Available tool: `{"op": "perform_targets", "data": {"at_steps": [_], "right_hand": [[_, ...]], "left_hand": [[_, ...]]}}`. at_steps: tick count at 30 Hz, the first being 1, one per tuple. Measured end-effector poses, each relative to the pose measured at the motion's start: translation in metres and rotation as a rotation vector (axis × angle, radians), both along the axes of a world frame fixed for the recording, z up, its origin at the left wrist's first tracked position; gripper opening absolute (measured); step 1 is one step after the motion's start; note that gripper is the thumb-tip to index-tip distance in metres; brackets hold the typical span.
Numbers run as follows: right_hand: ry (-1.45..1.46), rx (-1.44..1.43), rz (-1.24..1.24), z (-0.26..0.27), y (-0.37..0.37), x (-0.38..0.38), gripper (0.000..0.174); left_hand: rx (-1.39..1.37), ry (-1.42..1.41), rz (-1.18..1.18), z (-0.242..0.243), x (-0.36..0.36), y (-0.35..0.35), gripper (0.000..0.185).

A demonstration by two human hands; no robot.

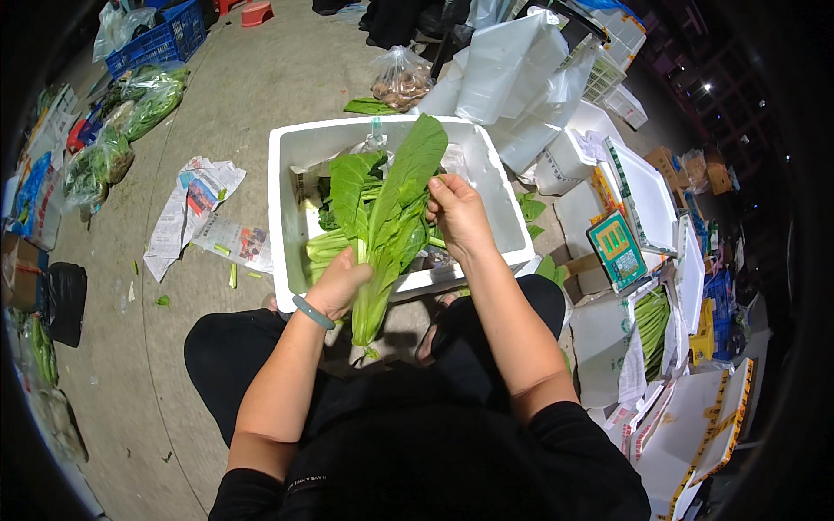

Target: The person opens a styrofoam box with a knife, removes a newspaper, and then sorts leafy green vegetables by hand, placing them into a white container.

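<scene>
My left hand (pixel 341 284), with a grey-green bangle at its wrist, grips the pale stalks of a large leafy green vegetable (pixel 409 176). The leaves point away from me and the stalk ends hang towards my feet, near the close rim of a white foam box (pixel 282 215). At the right edge of the same leaves my right hand (pixel 456 211) pinches, thumb against forefinger, a bit of leaf. More cut green stalks (pixel 324 251) and leaves lie inside the box, over newspaper and partly hidden behind the held vegetable.
Newspaper sheets (pixel 189 211) and leaf scraps lie on the concrete floor at left, beyond them bagged vegetables (pixel 156 101) and a blue crate (pixel 159 45). A bag of brown produce (pixel 402 84) stands past the box. At right are plastic sheeting (pixel 505 71), foam boxes, a scale (pixel 617 251) and long green beans (pixel 651 325).
</scene>
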State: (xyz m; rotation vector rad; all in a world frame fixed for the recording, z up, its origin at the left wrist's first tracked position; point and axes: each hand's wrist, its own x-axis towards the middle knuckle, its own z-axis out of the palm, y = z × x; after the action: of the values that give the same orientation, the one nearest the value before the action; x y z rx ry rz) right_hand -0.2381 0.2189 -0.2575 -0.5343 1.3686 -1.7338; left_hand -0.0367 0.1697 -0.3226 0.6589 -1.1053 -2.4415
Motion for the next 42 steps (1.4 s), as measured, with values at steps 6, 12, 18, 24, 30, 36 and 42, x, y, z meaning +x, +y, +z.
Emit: {"op": "perform_targets", "data": {"at_steps": [6,12,18,24,30,36,42], "right_hand": [[-0.181,-0.291,-0.065,0.018,0.000,-0.022,0.008],[0.829,0.173,0.223,0.015,0.008,0.001,0.011],[1.205,0.188,0.178,-0.009,0.006,0.031,0.019],[0.830,0.221,-0.109,-0.002,0.007,-0.011,0.014],[1.174,0.187,0.086,-0.004,0.010,0.012,0.021],[1.093,0.159,-0.324,0.003,0.012,-0.034,0.007],[0.750,0.287,0.603,-0.006,0.069,0.027,0.016]], "left_hand": [[-0.068,-0.106,0.005,-0.013,-0.001,-0.002,0.049],[-0.132,-0.090,0.033,-0.017,-0.001,-0.002,0.049],[-0.204,-0.131,0.025,-0.004,-0.001,0.007,0.050],[-0.229,-0.143,0.068,-0.027,-0.001,-0.002,0.051],[-0.167,-0.089,0.051,-0.017,-0.001,0.002,0.049],[-0.045,-0.116,0.096,-0.016,0.001,-0.001,0.043],[0.502,0.312,0.165,-0.030,0.014,-0.027,0.051]]}}
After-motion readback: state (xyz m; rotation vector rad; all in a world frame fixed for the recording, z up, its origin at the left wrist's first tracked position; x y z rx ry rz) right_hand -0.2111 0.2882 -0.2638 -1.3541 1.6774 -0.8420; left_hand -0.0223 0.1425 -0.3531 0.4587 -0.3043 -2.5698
